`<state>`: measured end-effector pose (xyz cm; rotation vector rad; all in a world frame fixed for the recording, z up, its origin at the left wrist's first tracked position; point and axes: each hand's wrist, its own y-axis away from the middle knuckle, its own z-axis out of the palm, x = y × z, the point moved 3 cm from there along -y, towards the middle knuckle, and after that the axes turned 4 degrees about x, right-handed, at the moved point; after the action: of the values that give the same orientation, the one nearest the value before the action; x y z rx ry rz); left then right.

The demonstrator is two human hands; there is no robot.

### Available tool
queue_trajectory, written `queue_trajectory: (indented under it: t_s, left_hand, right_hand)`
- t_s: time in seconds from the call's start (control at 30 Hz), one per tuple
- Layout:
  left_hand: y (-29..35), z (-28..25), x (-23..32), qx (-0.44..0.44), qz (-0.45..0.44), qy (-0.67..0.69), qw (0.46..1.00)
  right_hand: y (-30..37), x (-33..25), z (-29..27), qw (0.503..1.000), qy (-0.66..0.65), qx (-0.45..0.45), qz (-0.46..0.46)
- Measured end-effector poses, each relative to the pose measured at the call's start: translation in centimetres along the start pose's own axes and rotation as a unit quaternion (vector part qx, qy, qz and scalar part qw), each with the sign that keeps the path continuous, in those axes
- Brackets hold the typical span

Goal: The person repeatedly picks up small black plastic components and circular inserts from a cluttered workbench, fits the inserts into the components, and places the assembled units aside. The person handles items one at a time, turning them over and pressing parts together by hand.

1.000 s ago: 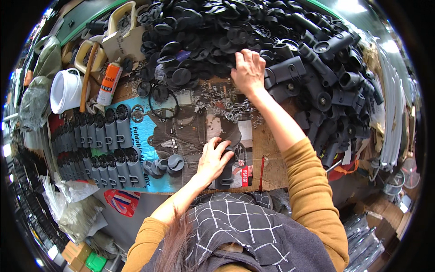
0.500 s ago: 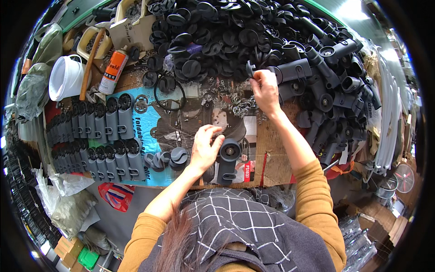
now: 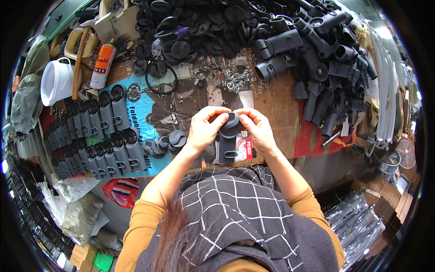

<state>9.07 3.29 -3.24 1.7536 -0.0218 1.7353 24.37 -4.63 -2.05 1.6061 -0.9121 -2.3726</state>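
A dark grey plastic tube fitting with a round head lies on the table directly before me. Over that head sits a round black knob with a curved ridge. My left hand pinches the knob's left rim between thumb and fingers. From the other side, my right hand grips its right rim. The knob hides the fitting's round head, so I cannot tell how deep it sits. Beside my left wrist lie several similar knobs.
Rows of grey fittings cover the left side. Loose knobs and more fittings are heaped at the back. Metal springs, a black ring, an orange spray can and a white bucket stand or lie around.
My right hand has come from the back-right heap to the fitting, bringing a knob onto its head. My left hand has moved slightly and now grips the knob too. The whole view has shifted.
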Motion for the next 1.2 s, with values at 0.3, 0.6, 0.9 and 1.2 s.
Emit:
queue_trajectory:
  t_s: [0.3, 0.6, 0.9, 1.2]
  left_hand:
    - [2.2, 0.7, -3.6, 0.087, -0.021, -0.177, 0.980]
    - [1.0, 0.6, -4.5, 0.061, -0.016, -0.295, 0.953]
    - [-1.7, -0.7, -6.3, -0.126, -0.193, -0.055, 0.972]
    - [-1.7, -0.7, -6.3, -0.133, -0.190, -0.117, 0.966]
  right_hand:
    - [1.8, 7.0, -1.7, 0.932, 0.296, 0.206, -0.008]
    - [1.5, 7.9, -0.7, 0.924, 0.321, 0.170, -0.123]
    - [-0.1, 7.0, -2.3, 0.972, 0.204, 0.108, 0.052]
    - [-0.3, 6.9, -2.2, 0.970, 0.227, 0.083, 0.022]
